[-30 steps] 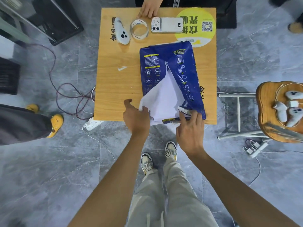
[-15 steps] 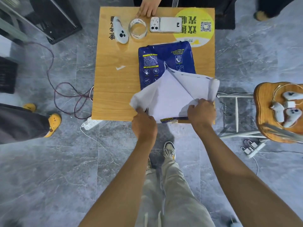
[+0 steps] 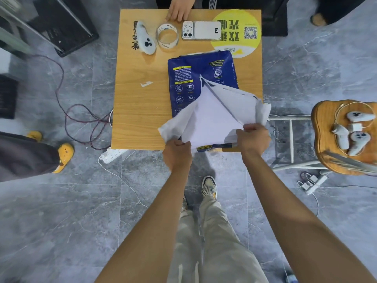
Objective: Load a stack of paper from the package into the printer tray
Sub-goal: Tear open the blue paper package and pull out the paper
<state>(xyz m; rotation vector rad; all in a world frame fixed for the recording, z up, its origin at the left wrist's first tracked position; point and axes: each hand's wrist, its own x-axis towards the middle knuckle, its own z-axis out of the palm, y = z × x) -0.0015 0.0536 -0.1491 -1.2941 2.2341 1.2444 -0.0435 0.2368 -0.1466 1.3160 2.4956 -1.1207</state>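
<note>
A blue paper package point(image 3: 195, 72) lies on the wooden table point(image 3: 140, 111), its wrapper torn open towards me. The white inside of the wrapper is spread into two flaps, and the white paper stack point(image 3: 210, 121) shows between them. My left hand point(image 3: 177, 153) pinches the left flap at the table's near edge. My right hand point(image 3: 253, 137) grips the right flap, pulled out past the table's right edge. No printer tray can be made out.
At the table's far side lie a white controller point(image 3: 145, 38), a tape roll point(image 3: 167, 36) and a phone point(image 3: 201, 30), with another person's hand point(image 3: 179, 10) behind them. A stool point(image 3: 344, 137) with controllers stands right. Cables and a power strip point(image 3: 111, 155) lie left.
The wrapper has been torn wider: my right hand pulled its flap out to the right and my left hand drew the other flap leftward, baring more white paper.
</note>
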